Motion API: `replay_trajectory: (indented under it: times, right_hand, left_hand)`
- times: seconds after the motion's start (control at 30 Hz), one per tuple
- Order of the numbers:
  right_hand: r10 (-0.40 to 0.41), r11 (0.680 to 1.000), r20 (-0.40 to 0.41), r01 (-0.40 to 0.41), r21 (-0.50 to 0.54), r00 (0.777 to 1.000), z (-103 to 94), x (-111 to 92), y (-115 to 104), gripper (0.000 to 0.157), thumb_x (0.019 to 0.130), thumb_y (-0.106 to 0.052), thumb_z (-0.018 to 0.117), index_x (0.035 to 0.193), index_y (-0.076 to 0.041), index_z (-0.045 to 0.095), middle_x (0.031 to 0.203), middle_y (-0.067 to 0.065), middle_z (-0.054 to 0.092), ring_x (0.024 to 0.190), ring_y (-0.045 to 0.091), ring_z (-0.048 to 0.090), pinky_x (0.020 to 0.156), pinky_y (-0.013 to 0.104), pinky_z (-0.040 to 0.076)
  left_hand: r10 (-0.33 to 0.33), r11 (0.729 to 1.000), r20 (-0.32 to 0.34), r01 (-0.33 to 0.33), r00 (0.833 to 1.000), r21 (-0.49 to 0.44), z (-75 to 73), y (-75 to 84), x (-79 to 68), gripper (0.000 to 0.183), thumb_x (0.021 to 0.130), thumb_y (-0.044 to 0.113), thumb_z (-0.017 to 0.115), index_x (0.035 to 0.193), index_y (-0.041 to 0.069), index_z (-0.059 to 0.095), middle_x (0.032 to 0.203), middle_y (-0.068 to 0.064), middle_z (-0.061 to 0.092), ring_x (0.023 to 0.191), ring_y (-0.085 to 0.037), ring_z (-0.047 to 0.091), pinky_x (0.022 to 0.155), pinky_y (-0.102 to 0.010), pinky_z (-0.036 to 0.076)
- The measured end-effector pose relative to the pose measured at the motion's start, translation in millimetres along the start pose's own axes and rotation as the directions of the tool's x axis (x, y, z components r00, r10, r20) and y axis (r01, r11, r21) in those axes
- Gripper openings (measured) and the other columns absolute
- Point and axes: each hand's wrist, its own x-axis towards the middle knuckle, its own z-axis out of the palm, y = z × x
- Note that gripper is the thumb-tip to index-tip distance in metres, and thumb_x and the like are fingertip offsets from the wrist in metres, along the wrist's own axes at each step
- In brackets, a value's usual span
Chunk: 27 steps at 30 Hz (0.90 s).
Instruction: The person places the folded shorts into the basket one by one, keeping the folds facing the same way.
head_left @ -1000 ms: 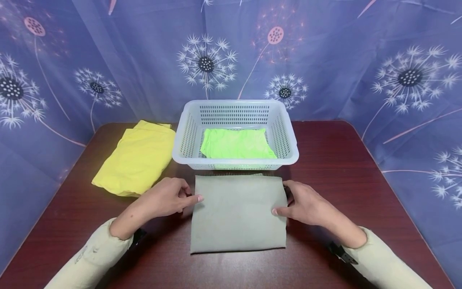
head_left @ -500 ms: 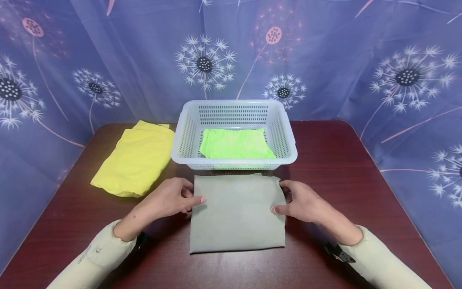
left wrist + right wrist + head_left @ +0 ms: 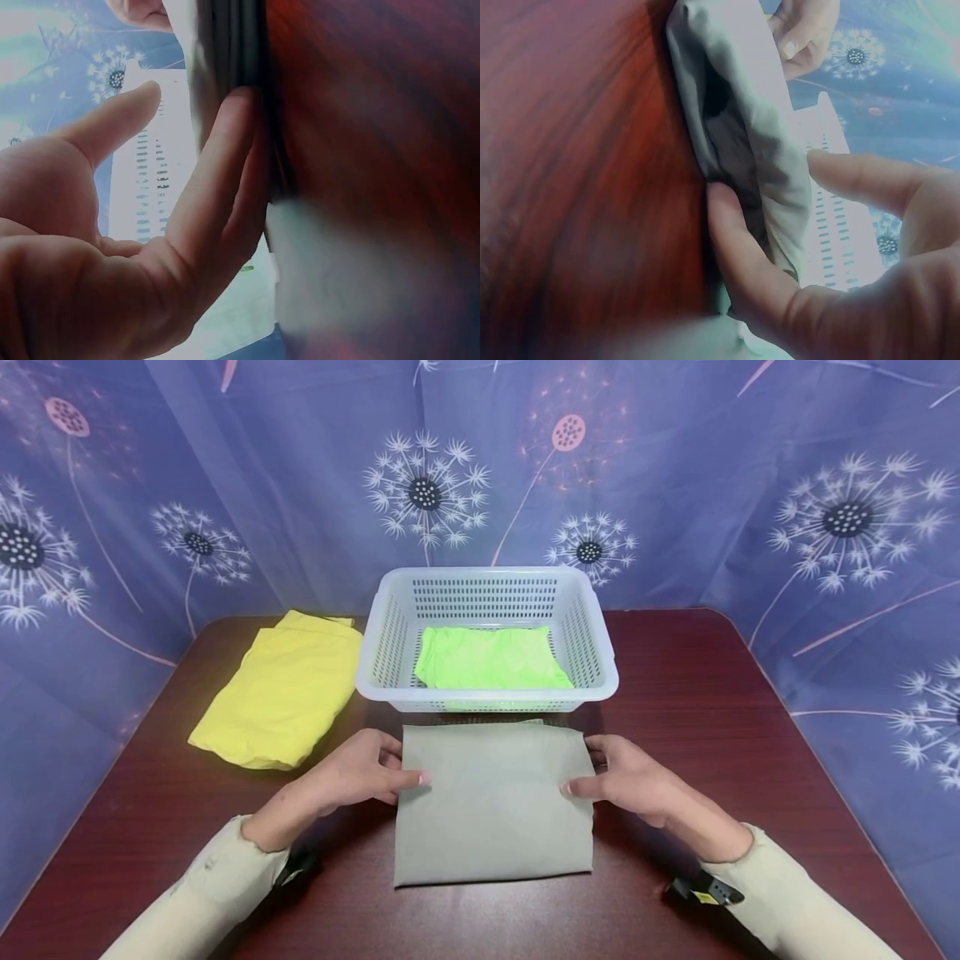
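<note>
A grey folded cloth [image 3: 491,810] lies flat on the table between the two hands. Its layered side edges show in both wrist views. At its left edge is the left hand [image 3: 367,770]; in the left wrist view the fingertips [image 3: 241,101] touch the layers, while the thumb stands a little off the top face. The right hand [image 3: 630,781] holds the opposite edge, its thumb at the top layer and a finger [image 3: 731,214] at the bottom one. Behind the cloth stands a pale perforated plastic basket [image 3: 483,695], with a folded bright green cloth [image 3: 491,658] inside.
To the left of the basket a folded yellow cloth [image 3: 277,689] lies on the dark red wooden table [image 3: 675,677]. A blue curtain [image 3: 300,460] with dandelion prints hangs right behind and along both sides.
Both hands have closed in slightly on the grey cloth, their thumbs reaching a bit further over its top. The cloth, the basket and the yellow cloth stay in place.
</note>
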Motion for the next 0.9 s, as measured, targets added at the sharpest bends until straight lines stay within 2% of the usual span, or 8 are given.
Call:
replay_trajectory:
  times: [0.23, 0.57, 0.7, 0.9]
  right_hand:
    - [0.034, 0.998, -0.017, -0.033, 0.058, 0.999, 2.3, 2.6, 3.0, 0.068, 0.09, -0.006, 0.081, 0.141, 0.018, 0.043, 0.12, 0.024, 0.067, 0.097, 0.026, 0.07, 0.084, 0.038, 0.06]
    - [0.014, 0.982, 0.081, -0.029, 0.186, 0.997, -1.0, 5.0, 4.5, 0.038, 0.093, -0.004, 0.078, 0.121, 0.013, 0.059, 0.099, 0.012, 0.075, 0.087, 0.019, 0.072, 0.078, 0.033, 0.062]
    - [0.008, 0.97, 0.115, -0.035, 0.241, 0.993, -3.3, 4.9, 5.0, 0.031, 0.094, -0.003, 0.077, 0.116, 0.011, 0.061, 0.093, 0.007, 0.074, 0.087, 0.015, 0.071, 0.08, 0.03, 0.061]
    - [-0.026, 0.936, 0.198, -0.046, 0.35, 0.98, -7.0, 6.3, 7.2, 0.022, 0.096, 0.0, 0.073, 0.112, 0.008, 0.061, 0.087, 0.003, 0.073, 0.089, 0.014, 0.072, 0.086, 0.031, 0.062]
  left_hand:
    - [0.003, 0.997, 0.032, -0.001, 0.999, -0.074, 2.8, -3.2, 3.6, 0.042, 0.089, 0.017, 0.087, 0.115, -0.009, 0.068, 0.092, -0.014, 0.075, 0.083, -0.021, 0.076, 0.075, -0.038, 0.065]
    - [-0.012, 0.998, 0.0, 0.012, 1.0, -0.059, 4.6, -4.6, 8.0, 0.037, 0.088, 0.02, 0.088, 0.108, -0.003, 0.068, 0.087, -0.01, 0.071, 0.081, -0.018, 0.068, 0.075, -0.034, 0.062]
    - [-0.01, 0.995, 0.028, 0.012, 1.0, -0.098, 4.4, -6.0, 9.2, 0.034, 0.088, 0.019, 0.088, 0.106, -0.003, 0.068, 0.084, -0.009, 0.069, 0.081, -0.016, 0.066, 0.075, -0.033, 0.061]
    - [0.023, 0.985, 0.113, -0.003, 0.993, -0.175, 4.5, -10.1, 12.1, 0.031, 0.091, 0.016, 0.084, 0.11, -0.005, 0.069, 0.087, -0.009, 0.075, 0.084, -0.016, 0.07, 0.079, -0.036, 0.063]
